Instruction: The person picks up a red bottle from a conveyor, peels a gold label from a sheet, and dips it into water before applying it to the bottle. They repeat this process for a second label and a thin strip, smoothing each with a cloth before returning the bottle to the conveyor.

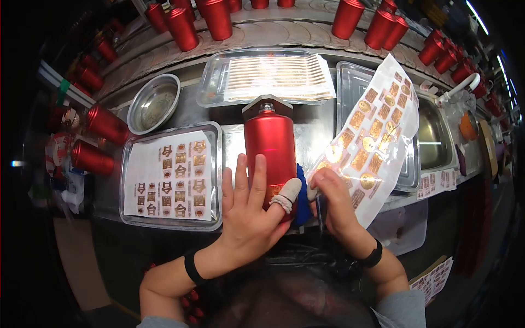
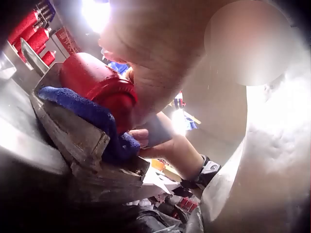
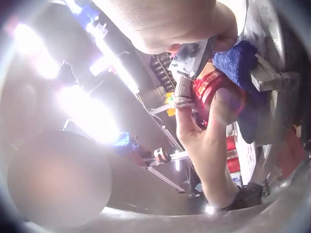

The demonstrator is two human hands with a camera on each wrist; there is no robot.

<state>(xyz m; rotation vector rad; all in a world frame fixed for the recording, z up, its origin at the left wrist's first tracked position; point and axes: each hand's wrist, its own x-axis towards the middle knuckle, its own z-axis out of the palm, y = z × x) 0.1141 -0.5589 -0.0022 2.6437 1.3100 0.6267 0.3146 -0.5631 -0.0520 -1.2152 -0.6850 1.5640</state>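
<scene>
A red metallic bottle (image 1: 269,142) lies on its side, its neck away from me, over a metal stand (image 2: 73,126) padded with a blue cloth (image 2: 80,104). My left hand (image 1: 249,218) rests on the bottle's near end, fingers mostly straight and spread; a white finger cover (image 1: 288,194) sits on one digit. Gold decoration shows beside that covered tip. My right hand (image 1: 334,202), just right of the bottle, pinches a thin, flat dark-and-silver piece (image 3: 192,58) close to its base. A curved sheet of gold decals (image 1: 372,136) reaches behind the right hand.
A tray (image 1: 217,164) with a decal sheet lies left, beneath a metal bowl (image 1: 154,104). Another tray (image 1: 210,76) at the back holds gold strips. A sink (image 1: 437,136) is at the right. Several red bottles (image 1: 183,30) stand along the conveyor (image 1: 262,33) behind.
</scene>
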